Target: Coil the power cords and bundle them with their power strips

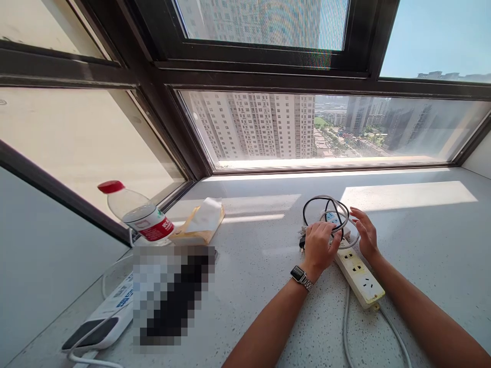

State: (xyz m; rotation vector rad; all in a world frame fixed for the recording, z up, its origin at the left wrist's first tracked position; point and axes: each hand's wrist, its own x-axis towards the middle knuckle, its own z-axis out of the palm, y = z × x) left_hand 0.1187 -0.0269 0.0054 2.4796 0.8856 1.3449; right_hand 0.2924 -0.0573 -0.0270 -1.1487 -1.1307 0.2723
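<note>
A worn white power strip [358, 273] lies at a slant on the speckled sill. Loops of black and grey cable [327, 197] rest over its far end, where a blue-faced socket block [333, 218] partly shows. My left hand [319, 246], with a watch on the wrist, is closed over the near side of the loops; its fingertips are partly hidden. Plugs [302, 241] stick out just left of that hand. On the right side of the loops, my right hand [365, 232] has its fingers apart and slightly curved, close to the cable.
On the left, a red-capped bottle [141, 214] tilts beside a tissue packet [201, 222]. A white device with a cable [102, 319] lies nearer, next to a pixelated patch. Windows [261, 128] border the sill [245, 306]. Grey cords [347, 327] run toward me.
</note>
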